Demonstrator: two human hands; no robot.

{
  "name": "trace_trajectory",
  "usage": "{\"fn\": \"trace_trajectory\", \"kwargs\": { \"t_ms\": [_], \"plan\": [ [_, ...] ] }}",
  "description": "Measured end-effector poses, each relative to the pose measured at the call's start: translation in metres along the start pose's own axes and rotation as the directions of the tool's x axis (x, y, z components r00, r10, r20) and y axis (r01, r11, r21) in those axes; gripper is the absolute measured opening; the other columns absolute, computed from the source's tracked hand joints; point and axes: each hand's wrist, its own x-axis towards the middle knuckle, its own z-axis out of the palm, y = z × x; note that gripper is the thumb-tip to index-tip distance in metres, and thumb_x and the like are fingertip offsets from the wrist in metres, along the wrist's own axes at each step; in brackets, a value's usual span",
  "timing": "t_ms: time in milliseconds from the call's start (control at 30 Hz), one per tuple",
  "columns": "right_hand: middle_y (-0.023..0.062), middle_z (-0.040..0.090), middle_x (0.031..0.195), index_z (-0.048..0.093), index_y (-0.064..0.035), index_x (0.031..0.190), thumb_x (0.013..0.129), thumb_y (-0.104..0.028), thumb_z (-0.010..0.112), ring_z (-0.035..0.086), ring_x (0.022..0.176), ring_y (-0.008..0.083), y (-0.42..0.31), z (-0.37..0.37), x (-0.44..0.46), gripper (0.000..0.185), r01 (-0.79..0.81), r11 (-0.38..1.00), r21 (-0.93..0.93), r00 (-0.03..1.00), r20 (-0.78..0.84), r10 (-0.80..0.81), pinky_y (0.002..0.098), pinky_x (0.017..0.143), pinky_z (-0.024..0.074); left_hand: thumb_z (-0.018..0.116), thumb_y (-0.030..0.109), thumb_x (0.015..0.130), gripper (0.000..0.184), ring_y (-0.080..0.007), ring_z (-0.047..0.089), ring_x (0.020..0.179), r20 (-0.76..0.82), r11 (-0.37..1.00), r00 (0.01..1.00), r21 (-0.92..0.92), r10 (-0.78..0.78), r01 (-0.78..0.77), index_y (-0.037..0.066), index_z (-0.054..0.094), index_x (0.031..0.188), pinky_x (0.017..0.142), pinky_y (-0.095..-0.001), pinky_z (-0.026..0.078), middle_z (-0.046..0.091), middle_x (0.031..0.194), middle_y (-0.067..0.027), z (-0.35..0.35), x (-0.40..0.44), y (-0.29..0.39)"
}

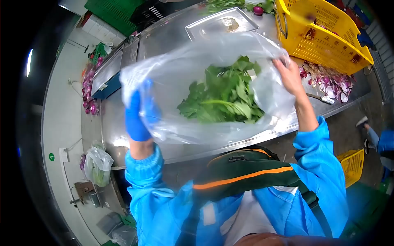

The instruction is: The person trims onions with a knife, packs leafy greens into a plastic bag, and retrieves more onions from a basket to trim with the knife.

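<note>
A large clear plastic bag (184, 61) is stretched wide between my two hands, its mouth facing me. Inside it lies a heap of leafy greens (230, 92), with a pale stem across the front. My left hand (139, 112), in a blue glove, grips the bag's left edge; the film partly covers its fingers. On the other side my bare right hand (289, 76) pinches the right edge between thumb and fingers. Beneath the bag is a steel table (115, 131).
A metal tray (201, 30) rests behind the bag. At the right stand a yellow crate (328, 43) and scattered onion skins (334, 84), near a cable end (327, 99). Red onions (88, 88) line the left side, beside a scale-like box (108, 78). Another person's leg (372, 137) shows far right.
</note>
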Motion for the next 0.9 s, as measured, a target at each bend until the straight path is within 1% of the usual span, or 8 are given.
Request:
{"fn": "trace_trajectory", "kwargs": {
  "t_ms": [33, 200, 333, 433, 500, 533, 700, 900],
  "plan": [
    [0.0021, 0.066, 0.098, 0.066, -0.0033, 0.114, 0.096, -0.022, 0.059, 0.056, 0.09, 0.0098, -0.013, 0.012, 0.009, 0.027, 0.073, 0.995, 0.063, 0.995, -0.073, -0.069, 0.0255, 0.083, 0.0451, 0.053, 0.034, 0.098, 0.048, -0.0127, 0.062, 0.083, 0.248, 1.0, 0.969, -0.024, 0.021, -0.016, 0.005, 0.051, 0.137, 0.071, -0.0219, 0.047, 0.065, 0.114, -0.0065, -0.011, 0.002, 0.015],
    [-0.0005, 0.064, 0.098, 0.063, -0.0013, 0.115, 0.096, -0.022, 0.057, 0.055, 0.09, 0.0089, -0.044, 0.043, 0.019, 0.029, 0.311, 0.905, 0.289, 0.929, -0.296, -0.224, 0.0249, 0.081, 0.045, 0.054, 0.039, 0.097, 0.046, -0.0138, 0.057, 0.071, -0.334, 0.91, 0.848, 0.108, 0.412, -0.4, 0.005, 0.056, 0.128, 0.058, -0.0297, 0.046, 0.064, 0.093, -0.0063, 0.054, -0.016, 0.029],
    [0.0062, 0.067, 0.108, 0.061, -0.0004, 0.121, 0.096, -0.024, 0.056, 0.059, 0.1, 0.0136, 0.002, 0.034, -0.007, 0.035, 0.064, 0.976, 0.207, 0.978, -0.21, -0.019, 0.0283, 0.089, 0.0454, 0.057, 0.035, 0.095, 0.046, -0.0157, 0.059, 0.073, 0.155, 0.972, 0.961, 0.021, 0.229, -0.235, 0.004, 0.054, 0.129, 0.058, -0.0296, 0.046, 0.061, 0.089, -0.0052, -0.017, -0.037, -0.014],
    [0.0126, 0.067, 0.115, 0.06, 0.0003, 0.123, 0.095, -0.025, 0.056, 0.06, 0.108, 0.0188, 0.055, 0.032, -0.04, 0.038, -0.111, 0.987, 0.117, 0.987, -0.1, 0.123, 0.0325, 0.095, 0.0449, 0.058, 0.03, 0.093, 0.046, -0.0141, 0.058, 0.071, -0.088, 0.958, 0.996, 0.287, 0.005, 0.02, 0.004, 0.052, 0.131, 0.056, -0.0269, 0.045, 0.06, 0.091, -0.0035, -0.021, -0.045, -0.067],
    [0.0052, 0.066, 0.106, 0.062, 0.0, 0.117, 0.096, -0.025, 0.059, 0.058, 0.098, 0.0133, 0.068, 0.034, -0.058, 0.033, -0.149, 0.979, 0.14, 0.978, -0.125, 0.167, 0.0296, 0.089, 0.0463, 0.058, 0.03, 0.092, 0.05, -0.0153, 0.06, 0.08, -0.098, 0.952, 0.995, 0.307, 0.031, 0.001, 0.004, 0.05, 0.134, 0.063, -0.0271, 0.048, 0.061, 0.098, -0.0045, -0.052, -0.038, -0.103],
    [0.0057, 0.066, 0.106, 0.062, 0.0002, 0.117, 0.096, -0.025, 0.06, 0.058, 0.098, 0.0139, 0.072, 0.036, -0.063, 0.033, -0.136, 0.979, 0.153, 0.977, -0.144, 0.159, 0.0299, 0.089, 0.0462, 0.057, 0.029, 0.093, 0.052, -0.0192, 0.062, 0.096, -0.025, 0.979, 0.999, 0.2, -0.035, 0.039, 0.003, 0.047, 0.138, 0.077, -0.0299, 0.051, 0.062, 0.113, -0.0079, -0.051, -0.043, -0.102],
    [0.0109, 0.065, 0.113, 0.057, 0.0018, 0.123, 0.095, -0.036, 0.06, 0.058, 0.106, 0.0182, 0.065, 0.038, -0.071, 0.047, -0.251, 0.95, 0.188, 0.956, -0.105, 0.273, 0.0331, 0.095, 0.0439, 0.054, 0.026, 0.097, 0.049, -0.0226, 0.059, 0.111, -0.159, 0.99, 0.986, 0.123, -0.048, 0.068, 0.002, 0.045, 0.139, 0.091, -0.0333, 0.049, 0.058, 0.127, -0.011, -0.039, -0.027, -0.11],
    [0.0173, 0.065, 0.103, 0.049, -0.004, 0.13, 0.089, -0.053, 0.06, 0.064, 0.098, 0.0304, 0.032, 0.017, -0.075, 0.065, -0.295, 0.926, -0.235, 0.95, -0.175, 0.258, 0.0383, 0.087, 0.0471, 0.057, 0.029, 0.096, 0.052, -0.0255, 0.059, 0.114, -0.038, 0.991, 0.999, 0.133, 0.023, -0.018, 0.005, 0.044, 0.141, 0.095, -0.0368, 0.049, 0.056, 0.13, -0.0117, -0.039, 0.009, -0.118]
  ]
}}
